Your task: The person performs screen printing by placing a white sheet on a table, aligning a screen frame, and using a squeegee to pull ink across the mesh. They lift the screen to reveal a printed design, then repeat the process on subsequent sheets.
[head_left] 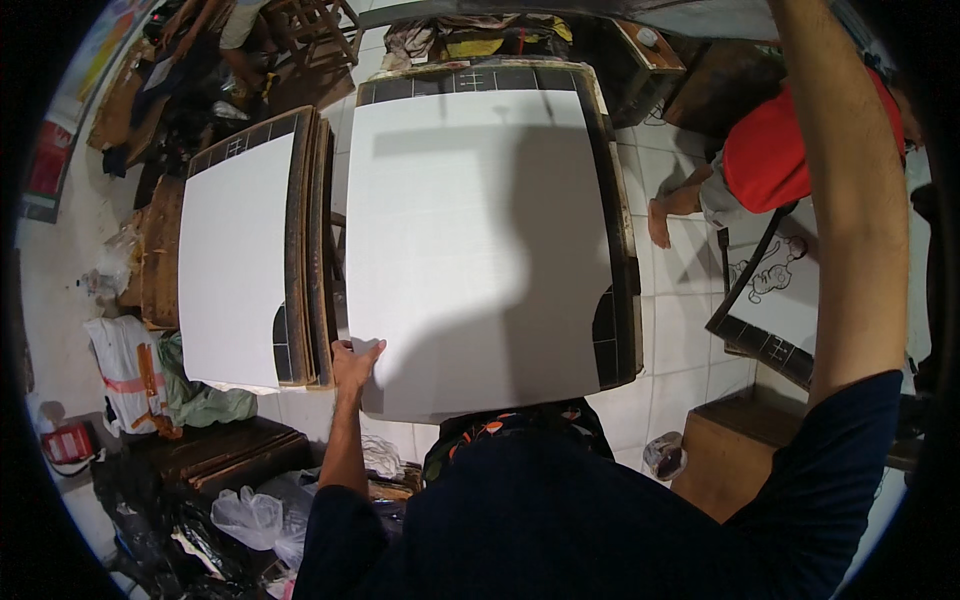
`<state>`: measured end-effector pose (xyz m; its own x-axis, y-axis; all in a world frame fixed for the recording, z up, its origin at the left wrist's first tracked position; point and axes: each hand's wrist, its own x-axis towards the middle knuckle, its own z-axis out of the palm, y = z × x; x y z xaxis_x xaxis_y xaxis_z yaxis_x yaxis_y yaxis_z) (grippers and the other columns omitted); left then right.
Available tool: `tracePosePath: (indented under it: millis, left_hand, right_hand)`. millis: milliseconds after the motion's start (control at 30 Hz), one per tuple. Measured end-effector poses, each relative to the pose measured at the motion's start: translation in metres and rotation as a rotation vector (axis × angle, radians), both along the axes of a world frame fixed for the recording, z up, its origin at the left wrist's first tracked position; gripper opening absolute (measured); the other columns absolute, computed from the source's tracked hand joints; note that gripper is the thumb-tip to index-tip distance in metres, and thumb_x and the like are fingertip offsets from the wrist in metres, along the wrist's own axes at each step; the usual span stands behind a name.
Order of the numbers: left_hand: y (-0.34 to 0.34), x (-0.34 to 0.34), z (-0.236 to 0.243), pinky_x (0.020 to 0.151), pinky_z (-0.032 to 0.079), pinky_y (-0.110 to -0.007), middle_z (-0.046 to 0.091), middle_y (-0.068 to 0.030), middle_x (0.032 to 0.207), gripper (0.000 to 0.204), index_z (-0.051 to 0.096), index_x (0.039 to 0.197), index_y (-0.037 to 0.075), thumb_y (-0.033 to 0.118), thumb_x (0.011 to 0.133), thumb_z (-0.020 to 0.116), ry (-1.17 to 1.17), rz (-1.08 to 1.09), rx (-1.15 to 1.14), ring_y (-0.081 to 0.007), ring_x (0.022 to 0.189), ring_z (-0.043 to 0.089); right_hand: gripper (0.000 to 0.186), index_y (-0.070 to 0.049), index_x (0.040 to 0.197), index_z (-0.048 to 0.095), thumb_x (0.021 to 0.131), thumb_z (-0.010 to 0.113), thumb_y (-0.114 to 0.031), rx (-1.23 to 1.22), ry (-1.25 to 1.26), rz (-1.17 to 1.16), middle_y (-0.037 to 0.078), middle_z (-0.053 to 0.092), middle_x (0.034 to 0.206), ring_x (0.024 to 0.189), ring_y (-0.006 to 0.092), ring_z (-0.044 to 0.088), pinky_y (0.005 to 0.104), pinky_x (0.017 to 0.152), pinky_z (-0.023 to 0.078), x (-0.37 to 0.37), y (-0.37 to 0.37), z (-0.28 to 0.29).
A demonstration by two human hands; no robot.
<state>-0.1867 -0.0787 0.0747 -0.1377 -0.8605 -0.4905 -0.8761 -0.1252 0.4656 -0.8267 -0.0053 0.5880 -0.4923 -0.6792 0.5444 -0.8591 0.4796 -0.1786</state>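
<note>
A large white sheet [440,230] lies on a dark-edged board [618,280] in front of me, with my shadow across it. My left hand [354,365] is at the sheet's near left edge. Its thumb rests over the sheet and the fingers spread apart along the side. My right arm is raised along the right side; its hand is beyond the top of the picture. Near that arm's upper end, a dark grey panel [680,22] crosses the top edge. Left of the board, a second white sheet [235,260] lies on a stack of dark-edged boards [318,250].
At right, a person in a red top [765,150] sits near a board with a line drawing [775,275]. A brown box [725,455] stands at lower right. Plastic bags [250,520] lie at lower left. A wooden cabinet [640,65] stands behind the board.
</note>
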Motion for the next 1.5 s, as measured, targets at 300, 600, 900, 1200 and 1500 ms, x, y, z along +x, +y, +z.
tracePosePath:
  millis: [300, 600, 900, 1200, 1500]
  left_hand:
    - [0.043, -0.155, 0.071, 0.114, 0.044, -0.045, 0.06, -0.0295, 0.139, 0.09, 0.047, 0.147, -0.009, 0.043, 0.085, 0.087, 0.447, -0.268, -0.384, -0.0386, 0.134, 0.055]
    - [0.152, -0.3, 0.144, 0.114, 0.041, -0.053, 0.052, -0.0188, 0.143, 0.084, 0.042, 0.152, 0.009, 0.075, 0.101, 0.034, 1.35, 0.758, 0.839, -0.0364, 0.129, 0.053]
    - [0.146, -0.223, -0.006, 0.106, 0.046, -0.052, 0.055, -0.0234, 0.138, 0.088, 0.041, 0.151, -0.004, 0.049, 0.09, 0.076, 0.578, -0.022, -0.04, -0.0379, 0.125, 0.057]
    - [0.121, -0.22, -0.03, 0.125, 0.024, -0.06, 0.038, -0.0258, 0.16, 0.122, 0.027, 0.158, -0.008, 0.035, 0.068, 0.096, 0.39, -0.71, -0.514, -0.0409, 0.155, 0.03]
    - [0.126, -0.222, -0.029, 0.124, 0.026, -0.063, 0.041, -0.029, 0.158, 0.128, 0.026, 0.157, -0.01, 0.036, 0.062, 0.098, 0.343, -0.705, -0.547, -0.0441, 0.152, 0.034]
  right_hand:
    - [0.066, -0.021, 0.085, 0.075, 0.079, 0.065, -0.087, 0.074, -0.02, -0.128, 0.001, 0.069, 0.075, 0.075, 0.0123, 0.066, 0.0314, 0.071, 0.051, 0.078, 0.079, -0.1]
    - [0.052, -0.013, 0.105, 0.073, 0.077, 0.084, -0.055, 0.179, 0.019, 0.049, 0.006, 0.067, 0.101, 0.1, 0.0263, 0.064, 0.0446, 0.089, 0.044, 0.196, 0.186, -0.357]
    - [0.04, -0.013, 0.114, 0.067, 0.08, 0.084, -0.028, 0.465, -0.243, 0.121, 0.005, 0.066, 0.105, 0.104, 0.0283, 0.061, 0.0452, 0.091, 0.042, 0.17, 0.162, -0.46]
    - [0.043, -0.014, 0.11, 0.067, 0.071, 0.084, -0.01, 0.47, -0.317, 0.172, 0.004, 0.065, 0.102, 0.101, 0.0273, 0.061, 0.0441, 0.088, 0.042, 0.18, 0.172, -0.45]
    - [0.037, -0.017, 0.106, 0.067, 0.075, 0.086, -0.024, 0.257, -0.028, 0.2, 0.003, 0.066, 0.097, 0.097, 0.0288, 0.063, 0.0457, 0.083, 0.043, 0.025, 0.027, -0.481]
